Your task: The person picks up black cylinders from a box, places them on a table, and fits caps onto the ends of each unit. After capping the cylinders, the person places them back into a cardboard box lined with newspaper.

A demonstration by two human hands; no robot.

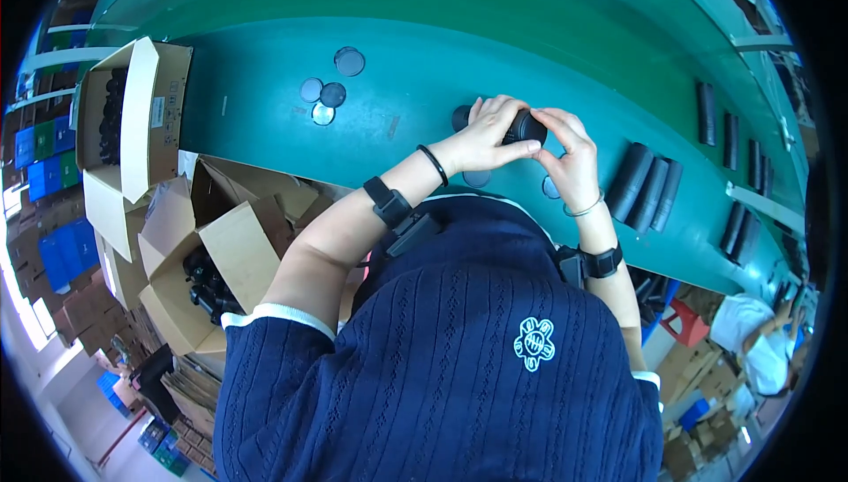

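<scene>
Left hand: the left hand is curled from the left around a short black cylinder, thumb and fingers closed on its side
Right hand: the right hand closes on the same black cylinder from the right, fingertips at its front end, so both hands grip it together
Where the piece is: held up just above the green tabletop, a little ahead of the person's chest, not resting on the surface
Step in hand: by the look of the grip, the hands are fitting or turning something at the end of the cylinder; whether a cap is being pressed on or twisted I cannot tell, the fingers hide the joint
Nearby on the tabletop: a few dark round discs lie well apart to the left, and two more discs show partly under the hands
Finished-looking parts: black tubes lie side by side to the right of the hands
Boxes: open cardboard boxes stand at the left edge, with dark parts inside
Next move calls for: a steady hold from the left hand while the right works the end squarely, then a free spot to lay the piece down
</scene>
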